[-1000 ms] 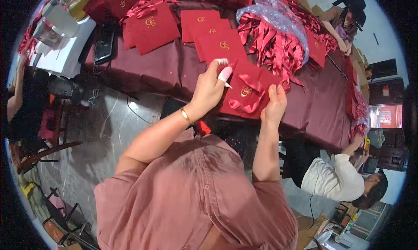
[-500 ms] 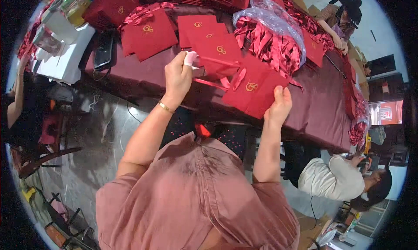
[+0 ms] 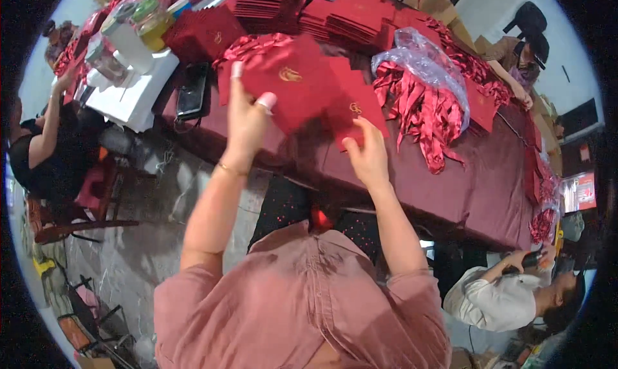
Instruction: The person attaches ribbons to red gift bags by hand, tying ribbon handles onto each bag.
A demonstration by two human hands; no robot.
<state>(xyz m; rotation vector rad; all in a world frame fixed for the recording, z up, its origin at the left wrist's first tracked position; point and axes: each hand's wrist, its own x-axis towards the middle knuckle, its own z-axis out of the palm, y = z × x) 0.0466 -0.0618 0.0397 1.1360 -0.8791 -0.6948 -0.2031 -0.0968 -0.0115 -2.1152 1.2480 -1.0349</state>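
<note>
My left hand (image 3: 248, 121) has white covers on its thumb and a finger. It is closed on a flat red card piece (image 3: 309, 92) with a gold emblem, raised over the table and blurred by motion. To its right another flat red card piece (image 3: 355, 95) with a smaller gold emblem is partly hidden behind the raised one. My right hand (image 3: 372, 156) has its thumb and bent fingers at that piece's near edge. Beneath the raised piece, shiny red ribbons (image 3: 261, 46) lie on more red card, mostly covered.
A plastic bag (image 3: 418, 54) spills red ribbons (image 3: 428, 124) on the dark red tablecloth (image 3: 463, 182). Stacks of red card (image 3: 354, 18) line the back. Left stand a black phone-like device (image 3: 192, 92), a white box (image 3: 132, 102) and jars (image 3: 151, 21). Other people (image 3: 502, 298) sit around the table.
My left hand has swung up and left with the red card piece. My right hand has let go of it and moved left to another. The view has shifted slightly.
</note>
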